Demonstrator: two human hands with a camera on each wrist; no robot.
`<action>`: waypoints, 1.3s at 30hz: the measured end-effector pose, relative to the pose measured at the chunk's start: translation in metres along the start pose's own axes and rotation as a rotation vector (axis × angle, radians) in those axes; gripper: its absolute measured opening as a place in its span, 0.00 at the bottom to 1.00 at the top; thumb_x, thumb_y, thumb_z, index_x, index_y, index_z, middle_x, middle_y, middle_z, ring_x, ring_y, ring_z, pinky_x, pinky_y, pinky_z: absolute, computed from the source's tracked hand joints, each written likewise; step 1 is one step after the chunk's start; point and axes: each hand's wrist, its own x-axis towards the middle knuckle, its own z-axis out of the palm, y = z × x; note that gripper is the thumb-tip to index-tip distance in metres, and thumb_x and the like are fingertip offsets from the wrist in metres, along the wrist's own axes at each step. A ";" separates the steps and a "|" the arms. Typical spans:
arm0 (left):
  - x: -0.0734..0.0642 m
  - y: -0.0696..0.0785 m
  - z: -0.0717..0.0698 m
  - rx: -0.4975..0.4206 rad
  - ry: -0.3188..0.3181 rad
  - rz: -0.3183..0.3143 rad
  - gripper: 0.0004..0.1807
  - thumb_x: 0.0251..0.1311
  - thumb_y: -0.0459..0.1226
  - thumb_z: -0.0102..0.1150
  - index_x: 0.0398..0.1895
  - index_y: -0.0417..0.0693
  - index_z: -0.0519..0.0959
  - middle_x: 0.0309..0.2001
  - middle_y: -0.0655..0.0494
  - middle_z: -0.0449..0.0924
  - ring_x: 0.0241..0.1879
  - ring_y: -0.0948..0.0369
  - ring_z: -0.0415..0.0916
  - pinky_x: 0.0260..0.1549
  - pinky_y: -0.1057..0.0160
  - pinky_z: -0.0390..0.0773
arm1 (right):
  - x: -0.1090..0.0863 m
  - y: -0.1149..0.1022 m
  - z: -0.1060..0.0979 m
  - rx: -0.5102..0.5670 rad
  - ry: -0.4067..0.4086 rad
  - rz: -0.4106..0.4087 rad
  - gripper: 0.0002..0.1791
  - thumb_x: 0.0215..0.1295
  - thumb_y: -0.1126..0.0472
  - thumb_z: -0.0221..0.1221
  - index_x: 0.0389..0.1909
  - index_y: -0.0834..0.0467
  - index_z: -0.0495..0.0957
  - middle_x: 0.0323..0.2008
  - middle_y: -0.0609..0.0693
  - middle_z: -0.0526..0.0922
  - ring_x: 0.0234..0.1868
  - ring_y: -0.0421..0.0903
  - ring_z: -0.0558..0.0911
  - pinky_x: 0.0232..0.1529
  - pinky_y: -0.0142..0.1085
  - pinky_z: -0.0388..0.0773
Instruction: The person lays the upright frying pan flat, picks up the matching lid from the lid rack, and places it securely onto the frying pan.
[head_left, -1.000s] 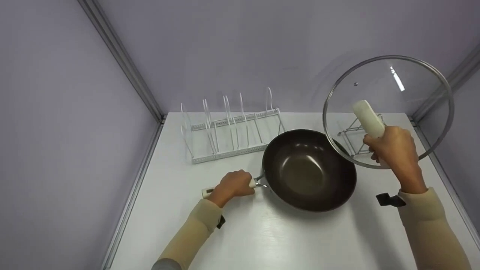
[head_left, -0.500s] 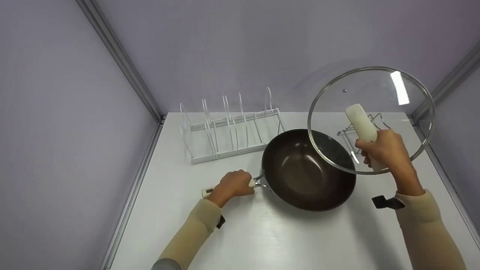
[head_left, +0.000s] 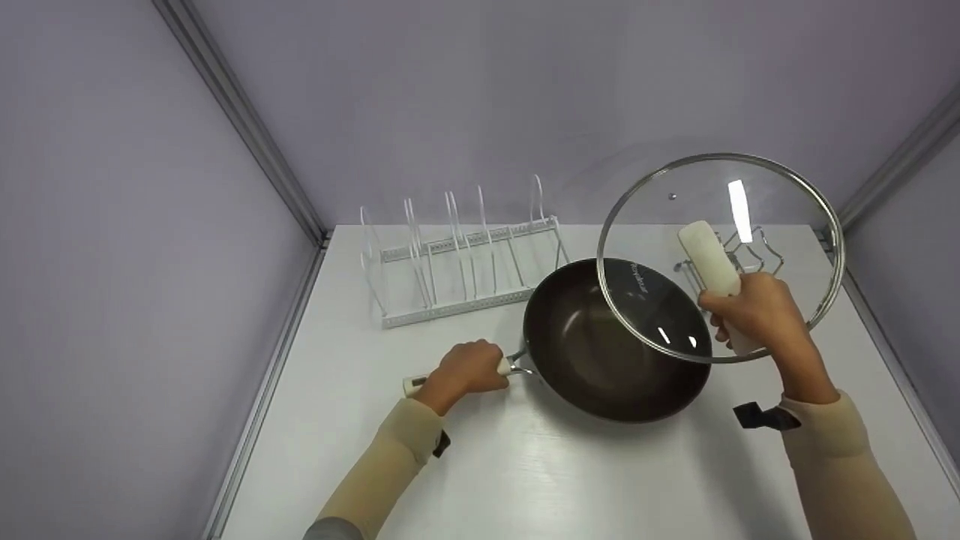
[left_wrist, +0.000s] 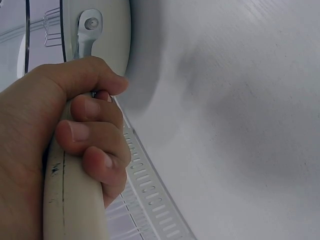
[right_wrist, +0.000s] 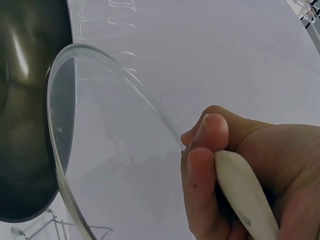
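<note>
My left hand (head_left: 470,367) grips the cream handle (left_wrist: 75,200) of a dark wok (head_left: 592,352), fingers curled round it in the left wrist view. The wok stands on the white table with its dark inside facing up. My right hand (head_left: 757,311) holds a round glass lid (head_left: 645,217) by its cream knob (head_left: 705,251). The lid is tilted, raised over the right part of the wok, and overlaps it in the head view. In the right wrist view the lid's metal rim (right_wrist: 51,110) appears beside the wok's edge; whether they touch I cannot tell.
A white wire rack (head_left: 457,277) with upright loops stands behind the wok on the left. A smaller metal wire stand (head_left: 761,251) shows through the lid at the back right. Grey walls (head_left: 465,97) close in the table (head_left: 480,480) at the back and sides.
My right hand has moved left and a little toward me with the lid, so the lid overlaps more of the wok. My left hand and the wok have barely moved.
</note>
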 end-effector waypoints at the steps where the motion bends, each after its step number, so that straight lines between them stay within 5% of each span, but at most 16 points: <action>1: 0.000 0.000 0.000 0.001 -0.003 0.001 0.18 0.59 0.42 0.68 0.19 0.53 0.70 0.19 0.64 0.61 0.21 0.64 0.58 0.20 0.63 0.61 | -0.001 0.000 0.001 0.003 0.000 0.000 0.20 0.66 0.56 0.60 0.44 0.72 0.75 0.21 0.49 0.84 0.20 0.45 0.84 0.24 0.40 0.84; 14: 0.000 -0.003 0.001 0.012 -0.006 0.009 0.20 0.59 0.42 0.67 0.17 0.55 0.67 0.18 0.64 0.61 0.20 0.64 0.58 0.20 0.63 0.61 | -0.006 -0.001 0.020 0.101 -0.056 0.028 0.25 0.70 0.51 0.66 0.45 0.72 0.75 0.21 0.49 0.82 0.20 0.46 0.85 0.25 0.41 0.85; 23: 0.001 -0.003 0.001 0.023 0.004 0.016 0.18 0.59 0.42 0.67 0.18 0.54 0.68 0.19 0.64 0.63 0.20 0.64 0.59 0.20 0.63 0.62 | -0.010 -0.001 0.036 0.151 -0.092 0.064 0.20 0.64 0.58 0.63 0.45 0.72 0.74 0.21 0.52 0.82 0.20 0.47 0.84 0.26 0.43 0.86; 39: -0.002 -0.001 -0.002 -0.027 0.014 0.024 0.21 0.57 0.39 0.67 0.16 0.55 0.65 0.18 0.63 0.59 0.19 0.64 0.55 0.19 0.62 0.58 | -0.012 0.000 0.061 0.142 -0.134 0.091 0.18 0.63 0.56 0.64 0.41 0.68 0.74 0.21 0.52 0.82 0.19 0.46 0.84 0.25 0.44 0.86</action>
